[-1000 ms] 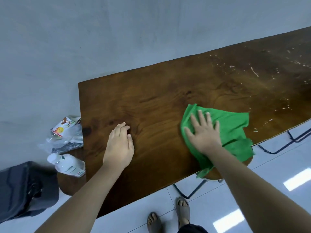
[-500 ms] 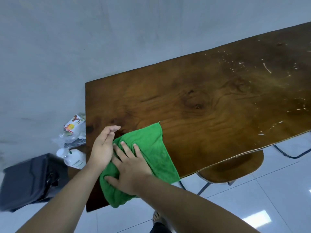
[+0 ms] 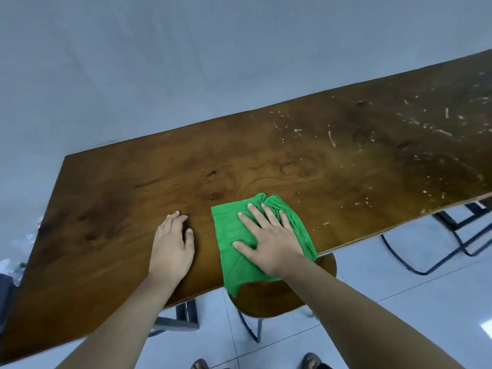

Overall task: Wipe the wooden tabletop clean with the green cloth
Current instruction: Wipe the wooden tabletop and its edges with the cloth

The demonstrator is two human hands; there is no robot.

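Observation:
The green cloth [image 3: 229, 241] lies bunched on the dark wooden tabletop [image 3: 133, 198] near its front edge, one corner hanging over the edge. My right hand [image 3: 269, 241] presses flat on the cloth with fingers spread. To the left of the cloth my left hand [image 3: 173, 243] rests flat on the bare wood, holding nothing. Pale crumbs and scraps [image 3: 399, 145] are scattered over the right part of the tabletop.
A round wooden stool [image 3: 269, 299] stands under the front edge below the cloth. Black metal legs [image 3: 452, 235] show at the right. A grey wall runs behind the table. Plastic bags [image 3: 24, 241] sit past the left end. Sandalled feet are at the bottom.
My right hand has swept the cloth from the left end back toward the right. My left hand has stayed on the wood. The view has tilted, showing more of the crumbed right side.

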